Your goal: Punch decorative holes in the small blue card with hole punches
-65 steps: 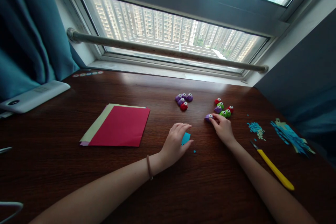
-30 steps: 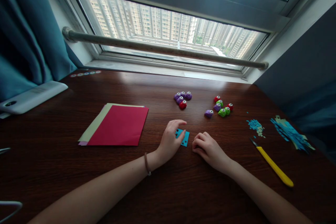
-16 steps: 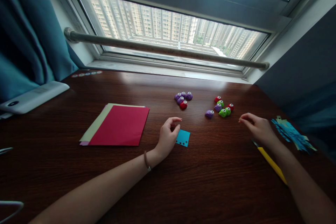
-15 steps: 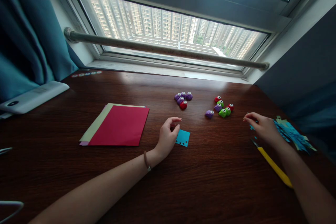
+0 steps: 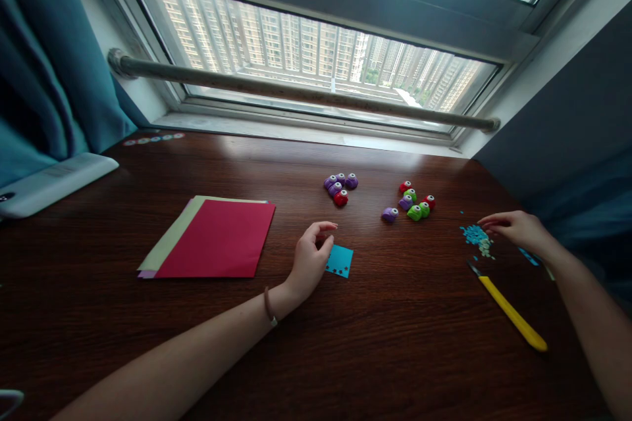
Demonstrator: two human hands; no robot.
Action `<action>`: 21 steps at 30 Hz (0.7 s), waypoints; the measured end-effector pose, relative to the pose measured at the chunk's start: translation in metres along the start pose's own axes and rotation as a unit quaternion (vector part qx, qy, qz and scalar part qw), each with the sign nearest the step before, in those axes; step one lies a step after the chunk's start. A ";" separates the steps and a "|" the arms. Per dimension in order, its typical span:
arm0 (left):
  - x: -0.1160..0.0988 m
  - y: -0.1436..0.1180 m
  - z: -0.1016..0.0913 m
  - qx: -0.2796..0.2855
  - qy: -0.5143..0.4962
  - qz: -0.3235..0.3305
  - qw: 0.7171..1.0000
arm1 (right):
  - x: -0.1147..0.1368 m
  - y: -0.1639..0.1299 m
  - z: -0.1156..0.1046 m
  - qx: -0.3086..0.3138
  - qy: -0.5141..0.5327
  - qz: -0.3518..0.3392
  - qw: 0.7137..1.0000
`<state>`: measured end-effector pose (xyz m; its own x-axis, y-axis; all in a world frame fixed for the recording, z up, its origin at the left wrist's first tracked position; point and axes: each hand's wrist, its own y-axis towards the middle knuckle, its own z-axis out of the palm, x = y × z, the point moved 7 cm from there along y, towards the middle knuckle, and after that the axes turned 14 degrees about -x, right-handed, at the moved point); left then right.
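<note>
Centrally, a small sheet of blue paper (image 5: 340, 262) lies flat on the wooden tabletop (image 5: 370, 348), with dark star-shaped cut-outs along its near edge; the left hand (image 5: 316, 255) rests at the sheet's left side and covers part of it, the thumb and forefinger curved towards each other with a gap between their tips; whether the hand presses on the sheet cannot be told; a brown wristband (image 5: 269, 306) encircles the left wrist. At the right, the right hand (image 5: 513, 230) reaches in with its fingertips at the far right edge of a scatter of blue confetti (image 5: 474, 234); whether those fingertips pinch a piece is too small to tell; pale green confetti (image 5: 486, 248) adjoins the blue on the near side; paper strips (image 5: 529, 257) lie partly hidden beyond the wrist, and a yellow-handled craft knife (image 5: 513, 314) lies nearer the viewer, its point towards the confetti. Between the hands and the window (image 5: 276, 39) sit two groups of eye-topped craft punches: a left cluster (image 5: 335, 189) of four purple and one red, and a right cluster (image 5: 415, 212) of green, red and purple, with one purple punch (image 5: 390, 214) just apart; at left lies a red sheet (image 5: 217, 240) over pale green and lilac ones.
</note>
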<state>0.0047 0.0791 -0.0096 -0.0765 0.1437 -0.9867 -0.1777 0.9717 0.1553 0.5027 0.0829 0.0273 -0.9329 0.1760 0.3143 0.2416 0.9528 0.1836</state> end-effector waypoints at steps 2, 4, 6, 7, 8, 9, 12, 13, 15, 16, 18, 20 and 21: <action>0.000 0.000 0.000 0.001 0.001 0.000 1.000 | -0.010 0.007 0.004 0.055 0.022 0.021 0.998; 0.000 0.000 -0.001 0.000 0.003 0.000 1.000 | -0.013 0.016 0.004 0.069 0.012 0.017 0.997; 0.000 0.000 -0.001 0.000 0.004 0.001 1.000 | -0.009 0.028 0.002 0.042 -0.025 -0.010 0.999; 0.000 0.000 -0.001 0.000 0.005 0.002 1.000 | -0.006 0.033 0.002 0.025 -0.042 -0.024 0.998; 0.000 0.000 -0.001 0.000 0.006 0.003 1.000 | -0.002 0.037 0.005 0.012 -0.052 -0.036 0.998; 0.000 0.000 -0.001 0.000 0.007 0.004 1.000 | 0.002 0.041 0.010 0.003 -0.055 -0.045 0.997; 0.001 0.000 0.000 0.003 0.008 0.001 1.000 | 0.011 0.051 0.032 -0.006 -0.050 -0.079 0.996; 0.001 0.000 0.000 0.004 0.007 0.000 1.000 | 0.013 0.053 0.039 -0.009 -0.050 -0.090 0.995; 0.001 0.001 0.000 0.005 0.006 -0.001 1.000 | 0.014 0.057 0.048 -0.012 -0.055 -0.105 0.993; 0.001 0.001 0.000 0.004 0.006 -0.001 1.000 | 0.013 0.058 0.050 -0.010 -0.059 -0.110 0.992; 0.000 0.001 0.000 0.002 0.007 0.002 1.000 | 0.013 0.058 0.051 0.007 -0.064 -0.119 0.991; -0.001 0.000 0.000 0.002 0.007 0.003 1.000 | 0.014 0.053 0.049 0.042 -0.066 -0.130 0.988; -0.002 0.000 0.000 0.002 0.008 0.003 1.000 | 0.015 0.049 0.047 0.061 -0.066 -0.135 0.987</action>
<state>0.0044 0.0788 -0.0080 -0.0929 0.1468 -0.9848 -0.1730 0.9717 0.1612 0.4879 0.1438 -0.0028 -0.9875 -0.0661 0.1433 -0.0477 0.9905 0.1286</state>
